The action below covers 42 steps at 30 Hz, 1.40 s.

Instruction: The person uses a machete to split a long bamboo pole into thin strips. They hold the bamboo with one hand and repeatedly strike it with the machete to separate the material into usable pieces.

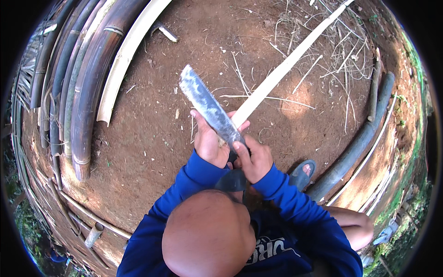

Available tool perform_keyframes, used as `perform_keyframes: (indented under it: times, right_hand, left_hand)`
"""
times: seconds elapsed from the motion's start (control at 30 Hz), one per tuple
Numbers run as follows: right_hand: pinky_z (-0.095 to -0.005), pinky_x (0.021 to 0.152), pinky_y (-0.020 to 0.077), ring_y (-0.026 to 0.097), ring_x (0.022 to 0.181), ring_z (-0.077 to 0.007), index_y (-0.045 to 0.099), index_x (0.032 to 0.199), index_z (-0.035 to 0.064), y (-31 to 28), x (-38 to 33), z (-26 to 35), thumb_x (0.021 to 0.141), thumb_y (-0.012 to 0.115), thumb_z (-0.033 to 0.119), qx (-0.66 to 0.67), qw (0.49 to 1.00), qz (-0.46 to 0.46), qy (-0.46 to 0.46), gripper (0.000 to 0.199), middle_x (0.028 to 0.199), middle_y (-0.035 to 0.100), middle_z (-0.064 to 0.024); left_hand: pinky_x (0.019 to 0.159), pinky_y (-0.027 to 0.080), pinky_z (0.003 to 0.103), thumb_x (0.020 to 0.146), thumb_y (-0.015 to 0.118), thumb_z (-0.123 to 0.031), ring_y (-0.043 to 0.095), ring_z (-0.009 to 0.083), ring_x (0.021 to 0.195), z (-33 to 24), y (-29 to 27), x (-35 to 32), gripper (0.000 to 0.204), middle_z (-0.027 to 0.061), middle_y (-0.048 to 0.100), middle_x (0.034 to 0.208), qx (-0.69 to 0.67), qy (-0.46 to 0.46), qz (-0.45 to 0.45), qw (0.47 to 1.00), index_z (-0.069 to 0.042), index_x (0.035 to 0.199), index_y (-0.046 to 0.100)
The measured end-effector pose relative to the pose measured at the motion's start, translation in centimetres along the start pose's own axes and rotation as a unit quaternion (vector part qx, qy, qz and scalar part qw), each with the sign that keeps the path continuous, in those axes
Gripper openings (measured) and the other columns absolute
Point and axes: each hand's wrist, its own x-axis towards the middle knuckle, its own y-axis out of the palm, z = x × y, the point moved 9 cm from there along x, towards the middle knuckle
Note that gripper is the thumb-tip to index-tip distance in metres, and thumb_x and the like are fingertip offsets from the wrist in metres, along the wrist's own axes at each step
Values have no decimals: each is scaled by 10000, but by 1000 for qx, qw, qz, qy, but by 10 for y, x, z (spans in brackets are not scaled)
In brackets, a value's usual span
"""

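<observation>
My right hand (256, 159) is closed round the dark handle of a machete (208, 102), its thumb at the base of the blade. The broad, worn grey blade points up and to the left, with pale smears on it. It crosses over the near end of a long pale bamboo strip (282, 69). Beneath the blade, my left hand (208, 144) is curled palm up round that near end, its fingertips showing on the strip's right side. From there the strip runs away to the upper right. The blade hides part of my left palm and the strip's very end.
Several dark bamboo poles (90, 92) and a pale split length (127, 55) lie at the left. Thin shavings (344, 60) litter the brown soil at the far right. A dark pole (357, 141) lies on the right, near my sandalled foot (302, 174). A short bamboo piece (94, 234) is at lower left.
</observation>
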Motion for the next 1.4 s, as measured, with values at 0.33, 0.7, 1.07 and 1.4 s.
perform_keyframes:
  times: [0.33,0.7,1.07,1.4]
  right_hand:
    - [-348,482,499,658,515,-243,573,847,20,4,-8,12,950,552,208,39,998,6,52,215,563,613,-129]
    - [-325,500,466,593,502,-156,601,890,16,-21,16,-21,958,549,292,72,990,9,118,289,544,571,-75]
    - [-264,399,387,466,399,-103,592,1015,35,-96,108,-45,975,463,393,26,987,-19,160,382,517,484,-18]
    - [-292,388,414,504,390,-134,604,976,11,-113,128,-61,970,461,401,-49,975,-1,217,416,541,523,-48]
  left_hand:
    - [919,503,480,852,176,-771,554,448,1119,2,1,2,1001,314,540,1193,-84,2,24,996,116,1260,393]
    - [1002,445,529,901,201,-715,568,454,1095,-7,9,4,951,340,547,1167,-49,34,54,997,155,1176,468]
    - [1003,447,542,951,242,-628,557,435,1117,-15,12,10,851,337,563,1145,-115,66,53,990,167,1105,505]
    - [969,485,502,966,277,-565,593,403,1082,-15,-2,22,716,313,590,1125,-78,108,-4,991,102,1079,513]
